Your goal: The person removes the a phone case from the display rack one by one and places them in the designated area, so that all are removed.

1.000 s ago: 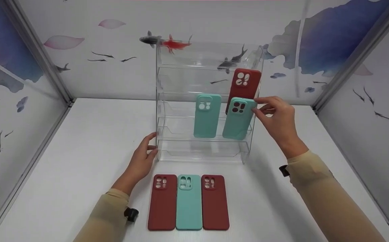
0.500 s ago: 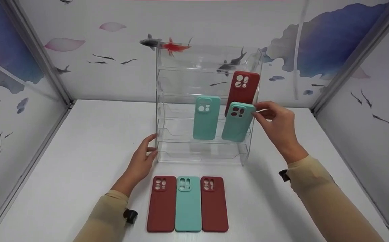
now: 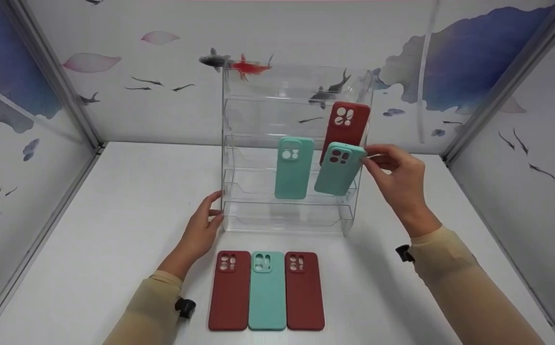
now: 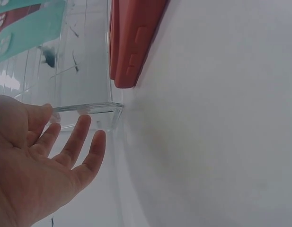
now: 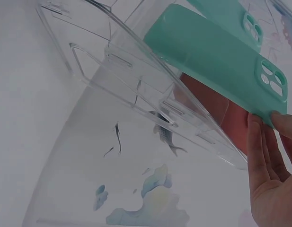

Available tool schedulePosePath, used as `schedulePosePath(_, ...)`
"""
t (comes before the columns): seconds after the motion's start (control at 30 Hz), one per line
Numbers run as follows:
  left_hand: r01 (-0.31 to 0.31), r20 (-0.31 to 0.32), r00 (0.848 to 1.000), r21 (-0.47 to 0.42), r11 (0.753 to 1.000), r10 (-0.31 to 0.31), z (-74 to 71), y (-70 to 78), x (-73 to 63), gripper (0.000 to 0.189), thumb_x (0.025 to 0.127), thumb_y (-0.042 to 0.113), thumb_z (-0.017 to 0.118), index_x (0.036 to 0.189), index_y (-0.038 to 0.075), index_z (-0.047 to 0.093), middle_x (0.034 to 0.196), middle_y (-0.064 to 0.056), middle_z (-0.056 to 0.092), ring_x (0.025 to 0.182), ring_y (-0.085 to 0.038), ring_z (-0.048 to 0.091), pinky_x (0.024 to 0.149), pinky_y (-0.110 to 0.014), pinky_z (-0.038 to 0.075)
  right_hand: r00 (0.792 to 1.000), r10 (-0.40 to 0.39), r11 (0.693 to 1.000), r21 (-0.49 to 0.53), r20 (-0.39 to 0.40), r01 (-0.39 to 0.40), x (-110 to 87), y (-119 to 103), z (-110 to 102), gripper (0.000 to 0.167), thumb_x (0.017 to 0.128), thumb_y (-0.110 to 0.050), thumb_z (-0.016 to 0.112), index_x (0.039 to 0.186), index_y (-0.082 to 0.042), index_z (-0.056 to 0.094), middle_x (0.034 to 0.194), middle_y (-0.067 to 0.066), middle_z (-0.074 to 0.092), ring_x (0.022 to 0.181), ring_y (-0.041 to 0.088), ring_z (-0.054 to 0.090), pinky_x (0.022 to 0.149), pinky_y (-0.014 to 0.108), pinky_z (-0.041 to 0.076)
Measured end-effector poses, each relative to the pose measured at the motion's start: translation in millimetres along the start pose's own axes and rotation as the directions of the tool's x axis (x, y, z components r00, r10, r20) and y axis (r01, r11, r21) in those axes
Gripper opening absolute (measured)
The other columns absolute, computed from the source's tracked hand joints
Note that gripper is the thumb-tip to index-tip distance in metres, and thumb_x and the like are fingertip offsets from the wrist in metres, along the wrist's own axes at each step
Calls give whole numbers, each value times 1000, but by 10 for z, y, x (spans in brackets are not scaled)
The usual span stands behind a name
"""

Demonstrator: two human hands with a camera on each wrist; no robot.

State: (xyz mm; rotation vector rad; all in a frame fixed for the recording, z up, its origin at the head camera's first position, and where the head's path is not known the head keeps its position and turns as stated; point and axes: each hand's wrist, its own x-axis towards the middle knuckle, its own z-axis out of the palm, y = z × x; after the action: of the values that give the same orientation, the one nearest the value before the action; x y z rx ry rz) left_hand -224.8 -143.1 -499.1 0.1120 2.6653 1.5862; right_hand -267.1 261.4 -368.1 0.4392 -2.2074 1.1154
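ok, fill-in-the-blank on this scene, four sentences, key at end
1. In front of the clear rack, ____ phone cases lie side by side.
2. In that row, the turquoise case is in the ____.
3. In the head view, the case held by the right hand partly hides a ____ case.
4. The left hand touches the ____.

Missing: three; middle; red; rack.

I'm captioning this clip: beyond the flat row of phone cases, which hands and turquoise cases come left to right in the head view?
Left hand, turquoise case standing in the clear rack, tilted turquoise case, right hand.
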Motion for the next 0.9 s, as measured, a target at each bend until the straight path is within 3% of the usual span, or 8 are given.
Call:
schedulePosePath(0.4,-17,1,1000,-12,1000,17,6,1,1,58,110,14,48,163,21,26,166,-7,34,138,-31,53,112,-52,49,997,42,989,143,-60,-33,-23,-124,-178,26,91,-9,79,116,-7,76,109,7,77,89,9,75,87,17,60)
schedulePosePath(0.53,-22,1,1000,-3,1000,22,15,-8,6,58,110,15,49,163,22,25,165,-7,36,138,-31,53,112,-52,50,997,54,985,164,-47,-46,-86,-175,-227,26,91,-7,79,117,-6,76,109,9,76,90,11,74,87,17,60)
schedulePosePath(0.73,-34,-13,999,1,999,34,29,-12,6,59,109,12,49,163,19,25,163,-11,39,137,-33,54,110,-53,50,985,142,972,177,95,-157,-234,-187,-287,25,91,-11,80,115,-9,77,106,7,76,87,12,74,81,18,61)
schedulePosePath(0.9,-32,-16,999,10,999,32,17,-3,8,59,110,12,49,163,19,25,165,-10,36,138,-33,54,111,-53,50,945,219,964,95,244,-248,-405,-106,-301,24,93,-17,79,116,-11,76,108,8,75,86,13,74,81,18,61)
